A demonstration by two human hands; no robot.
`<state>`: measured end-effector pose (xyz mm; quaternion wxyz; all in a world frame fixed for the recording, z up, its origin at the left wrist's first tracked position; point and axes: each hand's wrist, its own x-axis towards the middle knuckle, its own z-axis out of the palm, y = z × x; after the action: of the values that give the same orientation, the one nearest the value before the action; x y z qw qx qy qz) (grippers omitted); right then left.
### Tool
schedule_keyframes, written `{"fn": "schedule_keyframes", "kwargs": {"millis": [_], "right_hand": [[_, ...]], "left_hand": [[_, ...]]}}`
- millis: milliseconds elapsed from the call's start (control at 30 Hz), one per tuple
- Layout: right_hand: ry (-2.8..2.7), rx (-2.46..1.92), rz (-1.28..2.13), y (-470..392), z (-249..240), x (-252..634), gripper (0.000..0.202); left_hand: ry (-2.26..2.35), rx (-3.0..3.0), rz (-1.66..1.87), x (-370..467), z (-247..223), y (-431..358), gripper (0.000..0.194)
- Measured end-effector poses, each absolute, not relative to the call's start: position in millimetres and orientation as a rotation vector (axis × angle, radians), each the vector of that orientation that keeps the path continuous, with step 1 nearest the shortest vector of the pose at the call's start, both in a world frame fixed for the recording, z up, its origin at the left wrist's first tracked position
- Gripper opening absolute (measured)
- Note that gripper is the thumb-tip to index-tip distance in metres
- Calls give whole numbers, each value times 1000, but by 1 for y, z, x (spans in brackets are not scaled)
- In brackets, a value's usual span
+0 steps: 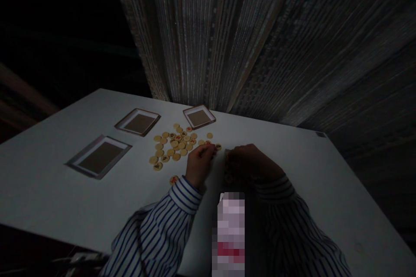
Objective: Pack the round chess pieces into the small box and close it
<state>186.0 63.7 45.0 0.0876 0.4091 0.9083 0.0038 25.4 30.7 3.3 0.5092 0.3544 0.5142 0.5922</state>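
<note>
Round wooden Chinese chess pieces lie in a loose pile on the white table, some showing red or black characters. My left hand is right of the pile, its fingers closed together, with one chess piece at the fingertips. My right hand is curled and in deep shadow opposite it; whatever lies between its fingers is hidden. Dim round pieces show just below the right hand. One red-marked piece lies by my left cuff.
Three shallow square box parts rest on the table: a grey-rimmed one at left, a brown-rimmed one behind it, and another at the back. A pleated curtain hangs along the far edge. A pixelated patch covers the front middle.
</note>
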Motion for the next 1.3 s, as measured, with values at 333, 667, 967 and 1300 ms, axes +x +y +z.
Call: {"fn": "schedule_keyframes", "kwargs": {"millis": [333,667,967,1300], "right_hand": [[2693,1238,-22,68,40,188,18],[2700,1228,-9,66,41,188,19],[2659,1207,-18,65,44,186,21],[2690,1215,-37,66,40,187,23]], "left_hand": [[1228,858,1431,24,2,31,23],[1244,860,1446,23,2,32,22],[1266,887,1444,21,1,32,23],[1246,875,1467,19,3,32,26]]}}
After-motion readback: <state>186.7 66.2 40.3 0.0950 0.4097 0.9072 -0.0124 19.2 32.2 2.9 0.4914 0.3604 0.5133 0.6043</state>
